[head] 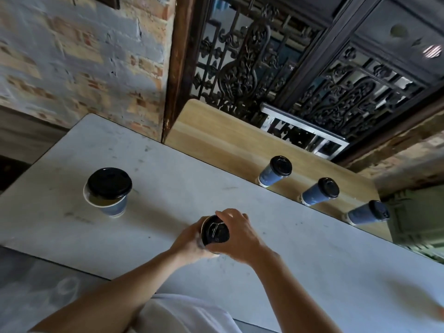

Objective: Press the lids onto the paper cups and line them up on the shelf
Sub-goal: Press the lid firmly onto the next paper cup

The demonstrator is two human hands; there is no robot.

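Left grip [189, 243] wraps cup [203, 224], right grip [240, 236] curls over its lid [216, 233], on surface [168, 188] | done: 3 lidded cups [317, 194] on shelf [216, 131] | todo: this one, plus loose-lidded cup [113, 205] far left

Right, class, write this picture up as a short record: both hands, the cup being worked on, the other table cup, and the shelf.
left hand: grips the side of the held cup
right hand: fingers curled over the black lid on that cup
held cup: upright on the grey table
second cup: on the table further left, its loose lid sitting off-centre, not pressed down
wooden shelf: three lidded cups in a row: left shelf cup, middle shelf cup, right shelf cup
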